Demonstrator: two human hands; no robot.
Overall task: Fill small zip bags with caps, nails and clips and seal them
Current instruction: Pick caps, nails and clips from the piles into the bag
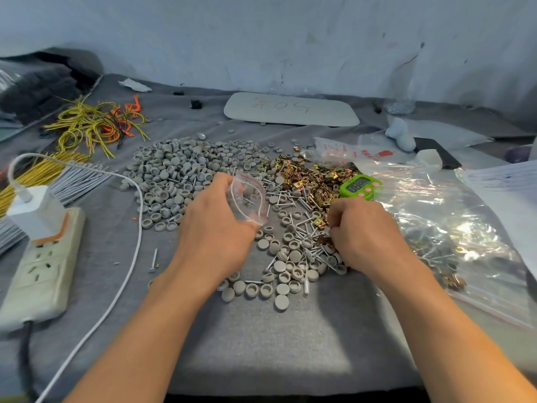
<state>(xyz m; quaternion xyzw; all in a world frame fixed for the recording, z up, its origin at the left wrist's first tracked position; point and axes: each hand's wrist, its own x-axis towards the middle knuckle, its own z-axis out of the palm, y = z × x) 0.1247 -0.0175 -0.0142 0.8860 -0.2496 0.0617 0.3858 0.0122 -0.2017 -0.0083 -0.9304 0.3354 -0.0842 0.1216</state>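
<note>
The bag (250, 199) is in the left hand (215, 228), raised just above the middle of the heap, between the caps (171, 175) to the left and the clips (315, 178) to the far right. The fingers and thumb curl round its left side and pinch the film. The bag is thin, clear, limp plastic, very light and slippery. It has no stiffness of its own, so it takes whatever shape the grip gives it. Hold it by the film just behind the red zip strip, one grip at each end of the mouth. Pressure there bows the mouth open, and a grip lower down is likely to collapse it. The mouth faces right, toward the right hand (363, 237). The zip line runs roughly far to near, and the long axis of the bag lies left to right, with the closed bottom inside the left palm. Something grey shows through the film, probably caps. The right hand rests knuckles-up on the nails (305, 228), just right of the bag, with its fingers curled down into the pile. The fingertips are hidden, so what they hold, if anything, cannot be told. The nails are stiff, thin and pointed and may pierce the film, so feed them in head first.
</note>
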